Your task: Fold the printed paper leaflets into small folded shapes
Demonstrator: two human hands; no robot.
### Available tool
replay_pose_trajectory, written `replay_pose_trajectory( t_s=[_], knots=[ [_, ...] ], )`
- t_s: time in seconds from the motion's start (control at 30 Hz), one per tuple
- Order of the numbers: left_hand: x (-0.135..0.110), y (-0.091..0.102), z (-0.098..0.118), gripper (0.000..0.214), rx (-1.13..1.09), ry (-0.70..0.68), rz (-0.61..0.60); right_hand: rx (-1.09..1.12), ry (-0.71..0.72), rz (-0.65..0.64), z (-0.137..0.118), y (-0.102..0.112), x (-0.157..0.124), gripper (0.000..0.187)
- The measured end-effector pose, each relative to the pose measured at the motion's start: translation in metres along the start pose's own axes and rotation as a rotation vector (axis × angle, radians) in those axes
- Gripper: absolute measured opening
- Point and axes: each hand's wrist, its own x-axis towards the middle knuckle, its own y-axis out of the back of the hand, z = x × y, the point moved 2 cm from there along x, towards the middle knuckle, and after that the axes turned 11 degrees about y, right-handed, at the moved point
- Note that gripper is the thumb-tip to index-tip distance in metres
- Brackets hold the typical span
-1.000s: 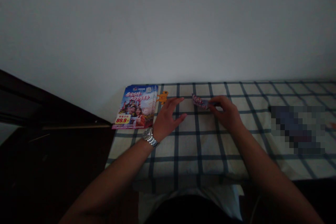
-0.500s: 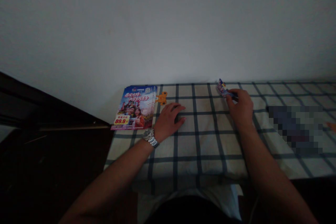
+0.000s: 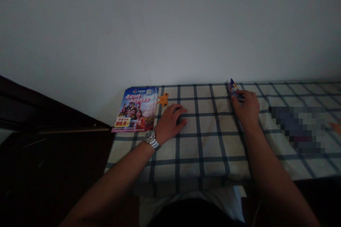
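Note:
My right hand [image 3: 245, 108] pinches a small folded paper [image 3: 233, 87] near the wall side of the table. The paper is printed in blue, pink and yellow, much like the flyers, and its lower part is hidden by my fingers. On the checked tablecloth [image 3: 204, 145] rests my left hand [image 3: 170, 122], fingers apart and nothing in it. A silver watch [image 3: 152, 139] is on that wrist. Just left of this hand lies a stack of colourful flyers [image 3: 135, 110], slightly fanned at its right edge.
An orange bear figure [image 3: 163, 100] shows on the cloth beside the flyers. Right of my right arm is a dark, pixelated item [image 3: 297, 131]. A pale wall [image 3: 186, 28] runs along the table's back edge, and dark floor [image 3: 53, 177] lies to the left.
My right hand has moved slightly right, carrying the folded paper with it; the paper now stands more upright. My left hand and the flyers stay in place.

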Motion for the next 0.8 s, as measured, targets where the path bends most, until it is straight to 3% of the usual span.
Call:
replay_pose_trajectory(
  t_s=[0.23,0.63,0.8],
  knots=[
    [0.000,-0.001,-0.001,0.036,0.005,0.001,0.004,-0.054,-0.024,-0.038,0.005,-0.002,-0.001,0.031],
    [0.000,-0.001,0.000,0.035,0.007,0.004,-0.001,-0.060,0.139,0.023,-0.011,0.006,0.004,0.026],
    [0.000,0.000,0.000,0.034,0.005,0.000,-0.005,0.149,0.302,-0.135,-0.029,-0.002,0.002,0.025]
  ],
)
